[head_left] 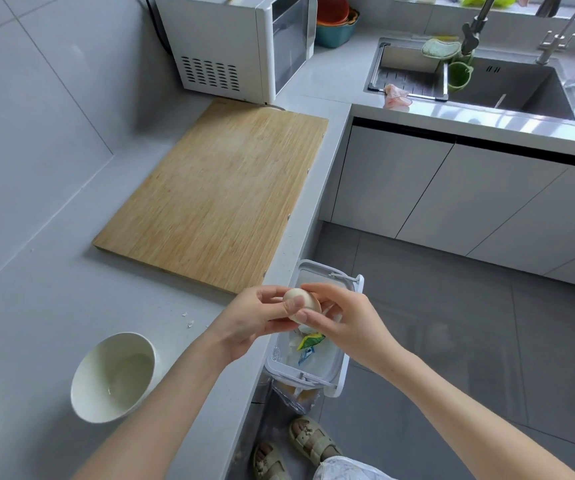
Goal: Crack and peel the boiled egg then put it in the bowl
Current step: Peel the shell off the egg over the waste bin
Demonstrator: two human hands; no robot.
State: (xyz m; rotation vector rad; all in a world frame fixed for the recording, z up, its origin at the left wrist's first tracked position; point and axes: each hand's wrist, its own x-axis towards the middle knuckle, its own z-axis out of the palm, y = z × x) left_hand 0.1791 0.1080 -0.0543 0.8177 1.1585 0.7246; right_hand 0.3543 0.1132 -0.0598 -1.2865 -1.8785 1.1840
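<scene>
A pale boiled egg (300, 299) is held between both hands, just past the counter's front edge and above a white hanging waste bin (339, 382). My left hand (256, 318) grips the egg from the left with thumb and fingers. My right hand (344, 320) closes on it from the right, thumb across its lower side. Part of the egg looks smooth and white; a brownish shell edge shows on its right. The white bowl (86, 389) stands empty on the grey counter at the lower left.
A wooden cutting board (216, 199) lies on the counter behind the hands. Small shell bits (189, 320) lie on the counter near the board's front corner. A white microwave (237, 43) stands at the back. The sink (507, 88) is at the far right. The bin holds wrappers.
</scene>
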